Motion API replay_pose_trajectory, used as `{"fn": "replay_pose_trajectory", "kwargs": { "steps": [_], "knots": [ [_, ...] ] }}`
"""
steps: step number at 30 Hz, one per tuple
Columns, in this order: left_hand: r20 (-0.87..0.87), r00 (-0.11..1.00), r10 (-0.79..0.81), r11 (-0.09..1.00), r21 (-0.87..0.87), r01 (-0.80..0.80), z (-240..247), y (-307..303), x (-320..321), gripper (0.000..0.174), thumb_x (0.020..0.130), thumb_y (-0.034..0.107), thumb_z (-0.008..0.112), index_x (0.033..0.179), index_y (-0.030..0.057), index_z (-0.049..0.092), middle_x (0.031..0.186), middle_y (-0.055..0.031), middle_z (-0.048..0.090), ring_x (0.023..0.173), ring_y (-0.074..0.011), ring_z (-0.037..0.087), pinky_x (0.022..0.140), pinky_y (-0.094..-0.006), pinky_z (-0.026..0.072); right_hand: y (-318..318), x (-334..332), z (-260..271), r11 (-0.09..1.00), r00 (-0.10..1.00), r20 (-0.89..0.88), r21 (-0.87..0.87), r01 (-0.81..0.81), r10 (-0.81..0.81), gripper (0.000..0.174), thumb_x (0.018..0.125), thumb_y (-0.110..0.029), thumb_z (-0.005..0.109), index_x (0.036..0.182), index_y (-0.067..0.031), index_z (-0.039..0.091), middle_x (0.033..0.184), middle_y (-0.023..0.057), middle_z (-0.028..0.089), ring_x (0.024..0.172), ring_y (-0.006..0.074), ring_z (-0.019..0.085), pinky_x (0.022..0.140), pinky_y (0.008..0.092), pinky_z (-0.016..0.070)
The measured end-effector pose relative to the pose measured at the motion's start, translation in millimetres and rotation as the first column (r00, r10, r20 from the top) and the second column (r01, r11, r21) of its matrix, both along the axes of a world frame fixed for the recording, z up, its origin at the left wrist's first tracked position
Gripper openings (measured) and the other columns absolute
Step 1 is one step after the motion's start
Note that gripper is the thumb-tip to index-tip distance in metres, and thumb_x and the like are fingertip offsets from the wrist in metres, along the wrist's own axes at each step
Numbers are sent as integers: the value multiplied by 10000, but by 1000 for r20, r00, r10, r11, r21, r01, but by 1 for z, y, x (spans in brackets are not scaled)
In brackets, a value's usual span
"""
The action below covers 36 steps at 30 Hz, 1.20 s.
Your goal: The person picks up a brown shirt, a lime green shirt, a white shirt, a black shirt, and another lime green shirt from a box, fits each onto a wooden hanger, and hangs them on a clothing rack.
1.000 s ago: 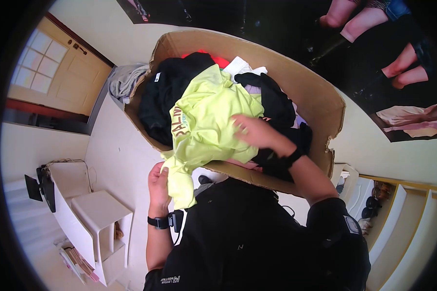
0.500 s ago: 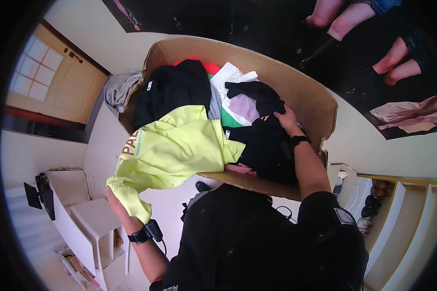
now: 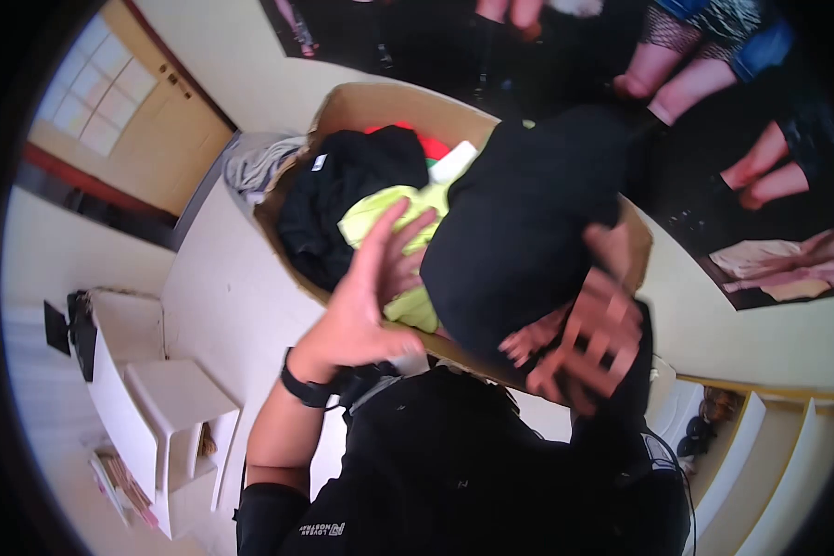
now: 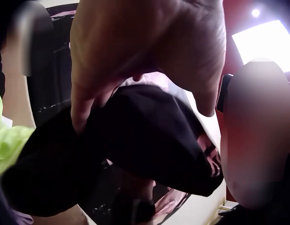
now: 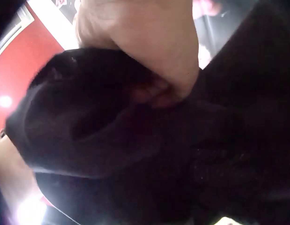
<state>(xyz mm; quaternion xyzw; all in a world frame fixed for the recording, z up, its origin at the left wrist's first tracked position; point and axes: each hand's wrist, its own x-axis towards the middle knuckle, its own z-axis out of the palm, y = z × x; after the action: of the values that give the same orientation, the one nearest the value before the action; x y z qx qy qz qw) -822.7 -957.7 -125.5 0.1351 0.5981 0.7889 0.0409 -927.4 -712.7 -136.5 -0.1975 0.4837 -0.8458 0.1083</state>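
A black garment (image 3: 528, 222) with a pinkish print (image 3: 588, 338) hangs raised over the cardboard box (image 3: 417, 95). My right hand (image 3: 610, 248) grips it, with curled fingers sunk into the dark cloth in the right wrist view. Much of the right forearm is hidden behind the garment. My left hand (image 3: 366, 292) is held with fingers spread just left of the black cloth, thumb apart and nothing pinched. In the left wrist view the left hand (image 4: 145, 42) reaches over the garment (image 4: 149, 131). A yellow-green T-shirt (image 3: 380, 215) lies in the box behind the left fingers.
Another black garment (image 3: 329, 204) fills the box's left side, with red cloth (image 3: 426, 144) and white cloth (image 3: 452, 162) behind. Grey cloth (image 3: 259, 165) is bundled outside the box. A white cabinet (image 3: 181, 398) stands left, shelves (image 3: 778, 454) right, and a dark poster (image 3: 565, 65) behind.
The left hand has let go of the yellow-green T-shirt, now in the box, and come back toward the middle. The right hand has lifted the black garment out of the pile.
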Motion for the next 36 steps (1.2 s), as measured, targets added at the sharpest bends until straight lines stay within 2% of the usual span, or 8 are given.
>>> {"fn": "replay_pose_trajectory", "kwargs": {
  "steps": [3,6,10,15,20,25,29,36],
  "knots": [
    [-168,958,232,938,-223,-266,-7,-12,22,974,720,159,766,1438,67,113,1357,-144,365,1156,-204,475,959,-324,385,-82,21,4,946,890,-330,175,-271,316,1079,734,-373,757,1424,65,53,1465,159,213,1364,236,195,1107,328,131],
    [262,749,609,786,-67,-615,3,-21,40,527,856,-15,547,1335,22,329,1125,-75,554,993,-129,553,878,-268,443,-135,45,-7,881,858,-263,-58,-470,441,1053,765,-268,711,1426,45,-47,1482,175,148,1373,241,160,1102,334,128],
    [81,652,754,647,77,-758,-17,-73,79,437,892,-17,506,1309,12,376,1179,-80,554,1097,-160,530,939,-285,429,-185,69,1,803,711,-417,82,-591,566,1014,696,-15,646,1440,-8,-43,1418,193,284,1313,255,315,1070,342,231],
    [271,426,863,342,307,-888,-18,-121,166,371,985,224,396,1267,-14,429,1169,-98,562,1059,-159,553,921,-288,444,-266,121,3,857,591,-620,347,-382,515,415,708,61,635,1112,-7,565,1052,116,603,971,194,583,822,267,445],
    [189,371,909,194,596,-779,-37,-208,288,464,998,340,302,1219,-32,470,1150,-145,583,1035,-250,580,927,-360,455,-365,196,10,876,819,-351,10,-481,454,259,789,86,585,1027,-10,546,957,35,548,825,80,510,741,205,406],
    [124,-124,984,-151,239,-959,-68,-283,406,433,1007,227,297,1368,-11,322,1330,-155,452,1189,-216,481,1005,-329,381,-466,289,9,712,718,-115,-91,-696,687,201,833,79,539,1002,-30,532,875,25,559,744,74,525,671,204,438],
    [-64,-548,834,-544,-258,-798,-118,-315,485,648,839,188,600,1377,10,287,1348,-220,375,1266,-306,352,1043,-379,298,-523,366,4,533,521,127,-96,-840,844,131,865,42,515,970,-38,517,870,79,605,741,171,617,662,295,531],
    [-363,-287,887,-448,-515,-731,-99,-306,532,420,679,221,744,974,19,522,923,-145,587,845,-311,591,732,-369,482,-599,496,-22,266,258,303,17,-964,917,79,879,8,521,943,-33,507,874,100,607,771,222,649,710,309,550]
  ]
}}
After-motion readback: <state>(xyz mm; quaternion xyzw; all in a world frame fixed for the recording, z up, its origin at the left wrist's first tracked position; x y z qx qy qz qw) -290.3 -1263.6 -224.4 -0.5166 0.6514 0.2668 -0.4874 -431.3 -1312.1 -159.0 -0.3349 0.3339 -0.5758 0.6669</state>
